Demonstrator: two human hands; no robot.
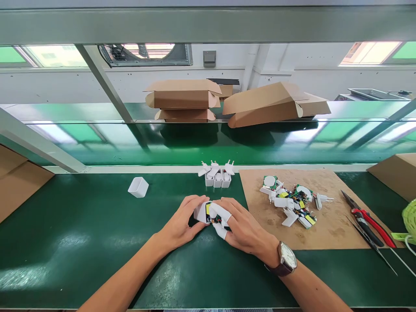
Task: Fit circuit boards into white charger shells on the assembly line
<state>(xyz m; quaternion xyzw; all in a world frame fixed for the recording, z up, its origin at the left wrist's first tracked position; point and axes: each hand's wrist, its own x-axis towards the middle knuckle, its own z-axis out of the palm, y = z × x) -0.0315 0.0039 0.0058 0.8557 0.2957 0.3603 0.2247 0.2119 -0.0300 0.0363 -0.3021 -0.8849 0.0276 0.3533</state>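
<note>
My left hand (187,220) grips a white plastic housing (200,212) between thumb and fingers, above the green bench. My right hand (242,225), with white covers on thumb and forefinger and a watch on the wrist, holds a circuit board (215,218) with a yellow-wrapped part at the housing's open side. The board looks partly inside the housing; my fingers hide some of it. Just beyond the hands stand several white housings (217,180) with plug pieces (214,168) resting on top. An open white housing (138,187) lies tilted to the left.
Several circuit boards with white plug parts (292,203) lie heaped on a brown cardboard sheet (338,229) at right. Red-handled pliers (367,219) and tweezers (370,245) rest on its right edge. Cardboard boxes (183,97) sit on the shelf behind; another box (19,182) is at far left.
</note>
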